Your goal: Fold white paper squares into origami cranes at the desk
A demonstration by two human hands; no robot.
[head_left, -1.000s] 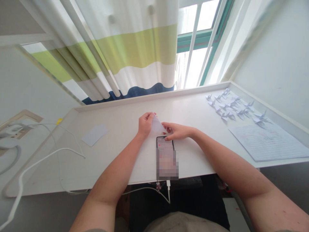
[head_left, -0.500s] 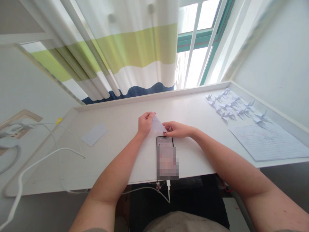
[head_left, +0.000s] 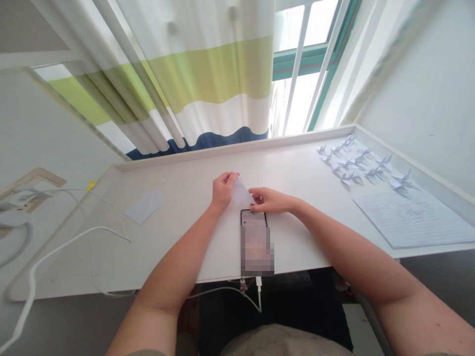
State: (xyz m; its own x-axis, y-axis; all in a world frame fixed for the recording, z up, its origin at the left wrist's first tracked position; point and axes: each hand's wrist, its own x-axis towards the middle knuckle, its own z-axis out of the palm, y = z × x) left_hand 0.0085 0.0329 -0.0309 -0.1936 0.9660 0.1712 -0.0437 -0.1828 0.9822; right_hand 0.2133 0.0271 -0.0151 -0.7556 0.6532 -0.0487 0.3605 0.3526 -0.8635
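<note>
A small white folded paper (head_left: 242, 193), triangular in outline, stands between both hands at the middle of the white desk (head_left: 185, 198). My left hand (head_left: 223, 188) pinches its upper left corner with closed fingers. My right hand (head_left: 267, 200) pinches its lower right corner, fingers pressed together. A phone (head_left: 256, 240) lies flat just below the hands, near the desk's front edge, with a white cable plugged into its near end.
Several folded paper cranes (head_left: 356, 163) are spread at the back right. A lined sheet (head_left: 411, 217) lies at the right edge. A blank paper slip (head_left: 145, 205) rests at the left. White cables (head_left: 74, 237) trail over the left side. Curtain and window stand behind.
My right hand has shifted slightly along the paper's lower right corner. The left hand and the paper stay almost where they were.
</note>
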